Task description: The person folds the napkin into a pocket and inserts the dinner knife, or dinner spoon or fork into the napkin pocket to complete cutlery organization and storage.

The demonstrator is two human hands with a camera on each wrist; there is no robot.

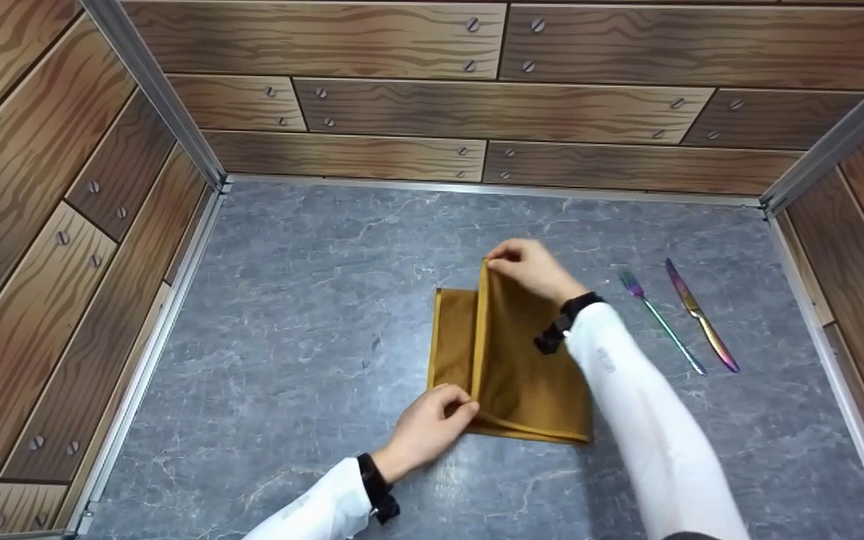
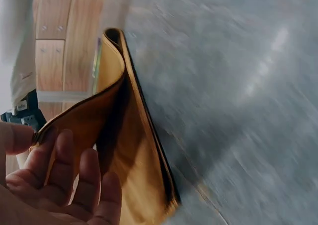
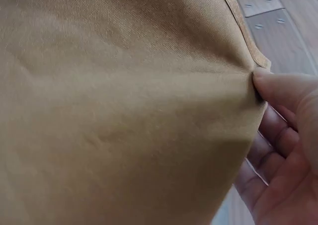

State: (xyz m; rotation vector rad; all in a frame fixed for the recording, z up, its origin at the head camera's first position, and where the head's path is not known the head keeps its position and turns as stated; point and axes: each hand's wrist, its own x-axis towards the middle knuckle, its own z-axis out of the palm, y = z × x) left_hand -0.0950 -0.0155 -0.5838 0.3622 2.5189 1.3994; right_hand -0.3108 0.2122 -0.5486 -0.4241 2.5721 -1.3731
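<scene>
A mustard-brown cloth napkin (image 1: 544,375) with stitched edges lies partly folded on the grey marbled surface, one flap lifted upright between both hands. My left hand (image 1: 432,424) pinches the flap's near corner between thumb and forefinger; in the left wrist view the other fingers of that hand (image 2: 64,180) lie along the cloth (image 2: 134,165), which bends in a curve beyond them. My right hand (image 1: 533,266) pinches the far corner, raised above the surface. Close up in the right wrist view, the thumb of the right hand (image 3: 288,130) presses the corner of the taut cloth (image 3: 124,111).
Right of the napkin lie an iridescent fork (image 1: 661,322) and, beyond it, an iridescent table knife (image 1: 700,315), roughly side by side. Wood-patterned panels (image 1: 372,109) wall the back and both sides, with metal rails (image 1: 477,187) along the surface's edges.
</scene>
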